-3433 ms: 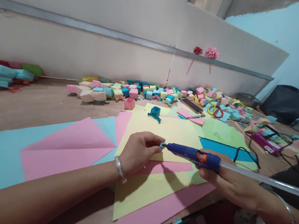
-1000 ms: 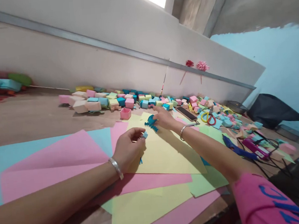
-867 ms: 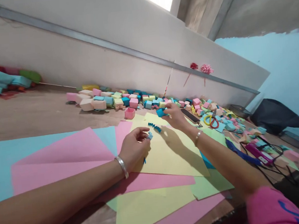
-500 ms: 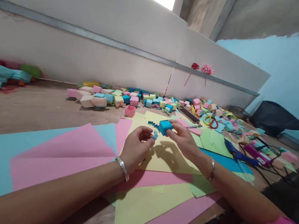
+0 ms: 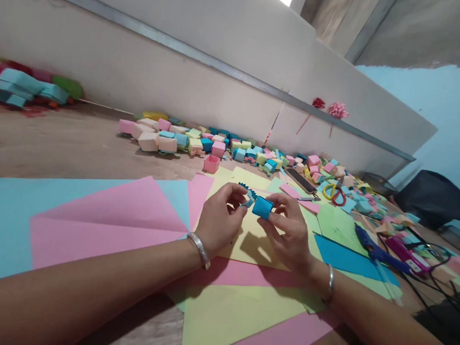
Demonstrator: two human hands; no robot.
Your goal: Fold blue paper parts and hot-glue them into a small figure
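My right hand [image 5: 287, 229] pinches a small blue paper box [image 5: 262, 207] above the yellow sheets. From the box a dark blue zigzag-folded strip [image 5: 244, 186] sticks out up and to the left. Between the fingertips of my left hand [image 5: 222, 213] is a small light blue folded paper piece [image 5: 249, 199], held right beside the box and strip. Whether the piece touches the box cannot be made out. Both hands wear silver bangles.
Rows of small coloured paper boxes [image 5: 219, 149] line the wall. An open pink box [image 5: 211, 164], a phone [image 5: 300, 180], scissors [image 5: 339, 196] and a blue glue gun [image 5: 375, 248] with cables lie around. Large pink paper [image 5: 109, 220] is at left.
The light blue piece in my left hand has come up against the box and strip. The blue box has been tilted in my right hand. The camera view has shifted.
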